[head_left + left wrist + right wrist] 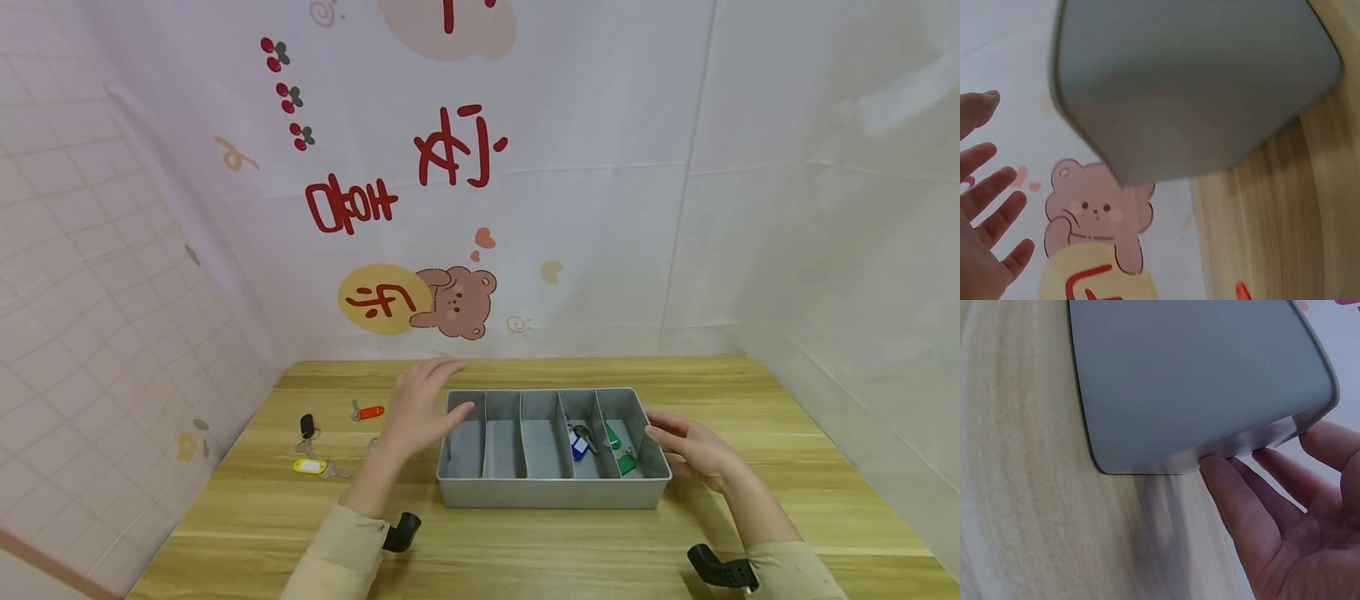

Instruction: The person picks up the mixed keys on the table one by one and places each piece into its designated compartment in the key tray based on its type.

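Observation:
A grey divided box [553, 493] stands on the table. In its rightmost compartment lie keys with green tags [627, 461]; the compartment beside it holds keys with a blue tag [579, 443]. My left hand [422, 408] hovers by the box's left end with fingers spread and nothing in them. In the left wrist view those fingers [999, 215] are apart from the box wall. At the opposite end my right hand [697, 450] touches the box's outer wall. Its fingertips rest against the end wall in the right wrist view, the thumb up by the rim.
Left of the box lie a key with a red tag [371, 412], a black key fob [307, 427] with a key, and a key with a yellow tag [310, 466]. A small ring [372, 444] shows partly behind my left wrist. A printed curtain [600, 208] hangs behind the wooden table [555, 550].

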The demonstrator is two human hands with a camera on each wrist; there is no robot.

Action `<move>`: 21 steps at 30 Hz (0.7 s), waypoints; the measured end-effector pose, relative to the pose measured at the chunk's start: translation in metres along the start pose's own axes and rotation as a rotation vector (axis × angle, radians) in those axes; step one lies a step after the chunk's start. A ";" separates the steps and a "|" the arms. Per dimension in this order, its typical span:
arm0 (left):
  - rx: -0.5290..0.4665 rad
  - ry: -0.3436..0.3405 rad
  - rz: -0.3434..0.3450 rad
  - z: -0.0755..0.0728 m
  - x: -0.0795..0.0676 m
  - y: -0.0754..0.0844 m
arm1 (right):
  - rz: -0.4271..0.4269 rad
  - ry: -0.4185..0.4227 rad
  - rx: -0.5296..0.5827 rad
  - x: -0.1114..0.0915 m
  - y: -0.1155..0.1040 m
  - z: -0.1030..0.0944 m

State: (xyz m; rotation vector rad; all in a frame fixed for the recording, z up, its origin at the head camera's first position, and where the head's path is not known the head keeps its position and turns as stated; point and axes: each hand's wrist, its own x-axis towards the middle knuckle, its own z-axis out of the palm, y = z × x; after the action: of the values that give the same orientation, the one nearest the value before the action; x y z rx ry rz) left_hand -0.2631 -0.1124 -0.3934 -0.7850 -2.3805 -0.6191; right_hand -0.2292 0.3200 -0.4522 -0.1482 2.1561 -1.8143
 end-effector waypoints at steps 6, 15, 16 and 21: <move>0.039 0.007 -0.014 -0.004 -0.007 -0.017 | 0.000 0.000 -0.003 0.001 0.002 0.000; 0.112 -0.003 -0.055 -0.014 -0.018 -0.041 | 0.001 -0.002 0.001 0.001 0.000 0.001; 0.116 -0.006 -0.064 -0.015 -0.019 -0.044 | -0.001 -0.003 -0.004 0.001 -0.001 0.001; 0.120 -0.039 -0.119 -0.020 -0.024 -0.056 | 0.001 -0.002 0.002 0.000 -0.001 0.001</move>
State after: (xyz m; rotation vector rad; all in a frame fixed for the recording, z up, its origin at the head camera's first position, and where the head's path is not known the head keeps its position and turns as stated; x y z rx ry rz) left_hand -0.2755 -0.1739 -0.4072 -0.6127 -2.4877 -0.5062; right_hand -0.2294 0.3193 -0.4516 -0.1482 2.1521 -1.8154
